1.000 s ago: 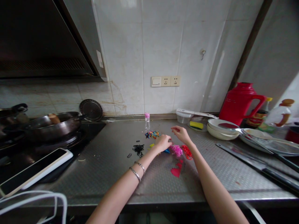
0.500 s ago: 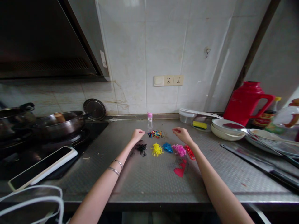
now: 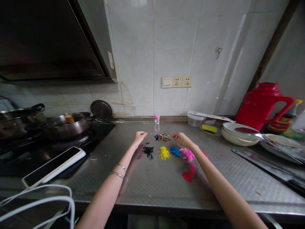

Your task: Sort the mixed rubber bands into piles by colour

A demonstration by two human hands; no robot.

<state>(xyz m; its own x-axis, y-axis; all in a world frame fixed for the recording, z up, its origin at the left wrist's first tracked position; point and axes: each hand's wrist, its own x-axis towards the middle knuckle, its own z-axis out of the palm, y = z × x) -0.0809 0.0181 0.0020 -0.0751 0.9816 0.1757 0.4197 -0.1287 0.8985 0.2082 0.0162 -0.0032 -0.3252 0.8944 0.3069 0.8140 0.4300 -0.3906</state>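
Small rubber bands lie sorted in piles on the steel counter [image 3: 154, 184]: black [image 3: 148, 150], yellow [image 3: 164, 153], blue [image 3: 175, 151], pink [image 3: 187, 154] and a mixed-colour pile [image 3: 162, 137] behind them. My left hand [image 3: 139, 137] hovers left of the mixed pile above the black one, fingers pinched together. My right hand [image 3: 181, 139] reaches at the mixed pile's right edge, fingertips pinched on something tiny. A small clear bottle with a pink cap [image 3: 156, 122] stands just behind. A red piece [image 3: 189, 175] lies under my right forearm.
Pans sit on the stove [image 3: 64, 125] at left, with a phone [image 3: 53, 166] and white cables [image 3: 38, 200] near the front edge. At right are a red jug [image 3: 260, 103], stacked plates [image 3: 238, 131], a sponge [image 3: 209, 128] and a long knife [image 3: 269, 167].
My left hand has pulled back from the pink and blue piles to left of the mixed pile. My right hand has moved in to the mixed pile. The view shifted slightly.
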